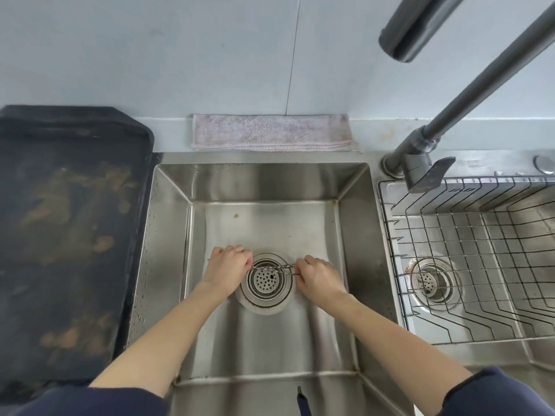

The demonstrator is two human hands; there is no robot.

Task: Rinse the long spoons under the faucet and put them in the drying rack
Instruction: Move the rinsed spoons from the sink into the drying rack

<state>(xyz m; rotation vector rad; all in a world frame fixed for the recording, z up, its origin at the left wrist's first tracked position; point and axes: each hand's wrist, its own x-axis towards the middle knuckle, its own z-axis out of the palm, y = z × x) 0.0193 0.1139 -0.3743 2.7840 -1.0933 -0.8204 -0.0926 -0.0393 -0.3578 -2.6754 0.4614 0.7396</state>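
Both hands low in the sink, spoons held over the drain.
Left hand (228, 264) and right hand (319, 276), fingers curled, each grip an end of the thin spoons (271, 268), which span the drain (267, 282) in the sink (171, 235). Faucet (420, 172) and rack (468, 265) stand right; no writing is legible.

Wall (180, 55): pale blue panels, one vertical seam | Counter ledge (390, 127): pale, runs along far side under wall | Cloth (271, 133): folded, pinkish-grey, on ledge at far centre | Mat (69, 235): dark, brown-stained, left | Light: soft, even, diffuse
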